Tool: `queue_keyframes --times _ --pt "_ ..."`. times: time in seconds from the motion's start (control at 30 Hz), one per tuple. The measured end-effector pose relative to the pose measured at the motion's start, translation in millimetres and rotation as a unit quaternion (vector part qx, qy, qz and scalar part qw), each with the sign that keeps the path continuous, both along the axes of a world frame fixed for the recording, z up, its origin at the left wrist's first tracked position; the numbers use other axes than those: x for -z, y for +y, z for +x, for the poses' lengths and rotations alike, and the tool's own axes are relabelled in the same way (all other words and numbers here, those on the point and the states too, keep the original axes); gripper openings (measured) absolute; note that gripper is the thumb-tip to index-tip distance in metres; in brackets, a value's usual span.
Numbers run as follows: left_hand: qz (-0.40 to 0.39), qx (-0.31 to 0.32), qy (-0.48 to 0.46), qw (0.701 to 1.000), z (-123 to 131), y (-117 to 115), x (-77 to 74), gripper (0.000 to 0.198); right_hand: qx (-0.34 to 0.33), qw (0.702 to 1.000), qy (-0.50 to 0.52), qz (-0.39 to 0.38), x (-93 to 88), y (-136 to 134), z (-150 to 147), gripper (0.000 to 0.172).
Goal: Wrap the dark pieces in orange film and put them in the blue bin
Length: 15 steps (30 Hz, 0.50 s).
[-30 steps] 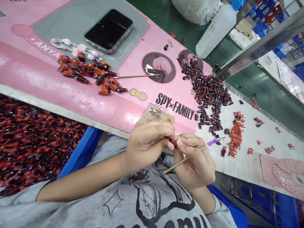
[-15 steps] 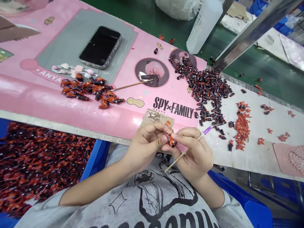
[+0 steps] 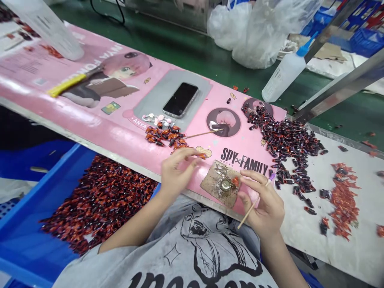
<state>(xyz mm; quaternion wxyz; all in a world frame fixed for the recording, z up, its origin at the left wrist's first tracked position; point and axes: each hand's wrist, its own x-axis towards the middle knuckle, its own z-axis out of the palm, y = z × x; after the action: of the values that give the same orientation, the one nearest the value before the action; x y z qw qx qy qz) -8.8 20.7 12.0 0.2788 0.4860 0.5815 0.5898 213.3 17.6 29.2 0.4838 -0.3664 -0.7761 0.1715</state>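
Note:
My left hand [image 3: 178, 170] has a small orange-and-black plastic piece [image 3: 204, 155] at its thumb and index fingertips, close to a pile of similar joined pieces [image 3: 163, 136]. A thin wooden stick [image 3: 247, 216] with a purple tip is tucked between the fingers of my right hand [image 3: 264, 200]; that thumb and index finger are apart. Beneath the hands lies a stained cardboard square [image 3: 214, 184] with a round, shiny wet spot [image 3: 225, 184] on it. A small orange piece [image 3: 235, 181] is on the cardboard beside my right fingertips.
A heap of black tubular parts [image 3: 288, 140] and a patch of orange parts [image 3: 345, 200] lie to the right. Behind are a phone [image 3: 181, 99], a second stick [image 3: 204, 134] and a squeeze bottle [image 3: 282, 78]. A yellow cutter [image 3: 69, 84] and a blue bin [image 3: 69, 164] of pieces are left.
My hands have moved apart from working together on one piece. The left has gone left towards the pile with it, uncovering the cardboard. The view has shifted left.

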Motion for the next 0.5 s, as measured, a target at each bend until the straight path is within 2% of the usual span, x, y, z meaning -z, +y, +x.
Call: queue_keyframes --times 0.07,0.13,0.2,0.27,0.33,0.4,0.43,0.47,0.5 --pt "-0.004 -0.057 0.082 0.995 -28 8 5.6 0.01 0.029 0.999 0.03 0.003 0.4 2 7 0.013" --pt "-0.011 -0.074 0.117 0.99 -48 15 7.0 0.011 0.043 0.998 0.054 0.009 0.1 1 16 0.016" --pt "0.001 -0.082 0.15 0.985 -56 23 2.9 0.009 0.052 0.996 0.068 0.016 0.8 -2 25 0.026" --pt "0.032 -0.078 0.182 0.98 -48 36 -4.9 0.003 0.076 0.993 0.092 0.015 3.3 -7 36 0.031" --pt "0.054 -0.007 0.201 0.978 -25 54 -13.2 0.007 0.11 0.984 0.138 0.006 7.2 -14 46 0.034" --pt "0.05 0.137 0.237 0.961 11 76 -19.1 0.012 0.128 0.973 0.191 -0.006 11.4 -21 56 0.038" --pt "0.038 0.213 0.281 0.935 32 88 -20.8 0.014 0.135 0.968 0.212 -0.013 13.3 -24 60 0.042" --pt "0.009 0.282 0.347 0.895 54 99 -21.6 0.016 0.146 0.963 0.225 -0.024 14.8 -26 63 0.047" --pt "-0.021 0.322 0.415 0.85 75 108 -21.8 0.016 0.163 0.958 0.234 -0.037 16.1 -29 66 0.052"
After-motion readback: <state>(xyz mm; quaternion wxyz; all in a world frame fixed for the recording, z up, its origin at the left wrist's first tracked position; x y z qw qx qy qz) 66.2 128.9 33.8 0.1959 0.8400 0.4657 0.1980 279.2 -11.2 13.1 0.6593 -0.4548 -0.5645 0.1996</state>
